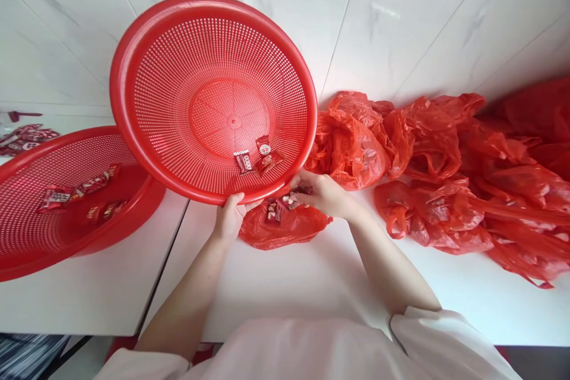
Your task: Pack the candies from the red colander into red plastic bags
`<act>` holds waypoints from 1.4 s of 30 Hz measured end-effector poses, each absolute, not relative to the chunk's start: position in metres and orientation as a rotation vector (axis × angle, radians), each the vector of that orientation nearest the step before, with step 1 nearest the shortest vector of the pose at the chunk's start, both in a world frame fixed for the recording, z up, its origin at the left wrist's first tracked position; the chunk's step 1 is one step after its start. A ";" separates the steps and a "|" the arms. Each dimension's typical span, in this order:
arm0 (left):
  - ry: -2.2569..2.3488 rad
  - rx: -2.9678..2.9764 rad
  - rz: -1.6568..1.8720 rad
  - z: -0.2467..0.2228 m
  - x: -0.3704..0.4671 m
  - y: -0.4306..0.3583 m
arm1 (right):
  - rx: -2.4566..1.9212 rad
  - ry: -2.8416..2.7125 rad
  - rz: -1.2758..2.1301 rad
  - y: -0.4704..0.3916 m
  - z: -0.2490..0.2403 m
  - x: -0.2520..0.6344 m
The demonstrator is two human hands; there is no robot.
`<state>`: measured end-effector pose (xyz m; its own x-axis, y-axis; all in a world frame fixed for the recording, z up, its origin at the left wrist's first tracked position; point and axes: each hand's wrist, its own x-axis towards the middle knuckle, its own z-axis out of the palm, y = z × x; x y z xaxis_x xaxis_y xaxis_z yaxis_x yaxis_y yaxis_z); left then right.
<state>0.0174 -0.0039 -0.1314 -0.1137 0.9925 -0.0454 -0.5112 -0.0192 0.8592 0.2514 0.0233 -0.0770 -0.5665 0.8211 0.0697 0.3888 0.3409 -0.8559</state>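
A red perforated plastic basket (214, 47) is tilted toward me, with three small wrapped snacks (244, 162) lying near its lower rim. My left hand (228, 217) is closed on that rim, thumb on top and fingers mostly hidden underneath. Just below the rim, a red plastic bag (285, 231) lies on the table with its mouth open and several wrapped snacks (273, 212) inside. My right hand (327, 195) is at the bag's mouth beside the basket's lower right rim. Its fingers are curled in at the bag's edge, partly hidden.
On the left, a second red basket (27, 264) holds several wrapped snacks (56, 197). More packets (27, 138) lie behind it. Several filled red plastic bags (436, 208) are heaped along the right side of the white table (276, 291). A tiled wall (378, 24) closes off the back.
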 end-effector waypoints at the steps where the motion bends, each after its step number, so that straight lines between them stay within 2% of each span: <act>1: 0.893 0.731 1.498 -0.131 0.017 -0.004 | -1.058 -2.153 1.171 0.024 -0.078 0.252; 4: 0.896 0.730 1.493 -0.131 0.017 -0.004 | -1.048 -2.287 1.173 0.025 -0.084 0.252; 9: 0.911 0.737 1.472 -0.131 0.019 -0.006 | -1.220 -2.286 0.753 0.028 -0.091 0.250; 16: 0.897 0.719 1.417 -0.132 0.026 -0.011 | -1.202 -2.109 0.442 0.023 -0.077 0.249; 23: 0.865 0.773 1.218 -0.143 0.031 -0.020 | -1.188 -2.419 0.166 0.028 -0.093 0.241; 27: 0.901 0.744 1.196 -0.148 0.028 -0.020 | -1.171 -2.544 0.371 0.027 -0.093 0.243; 32: 0.847 0.740 1.265 -0.143 0.027 -0.015 | -0.894 -2.594 0.639 0.025 -0.081 0.248; 38: 0.862 0.701 1.288 -0.134 0.027 -0.013 | -0.992 -2.104 0.936 0.025 -0.080 0.247; 42: 0.886 0.678 1.320 -0.133 0.026 -0.012 | -1.006 -1.770 1.318 0.026 -0.079 0.251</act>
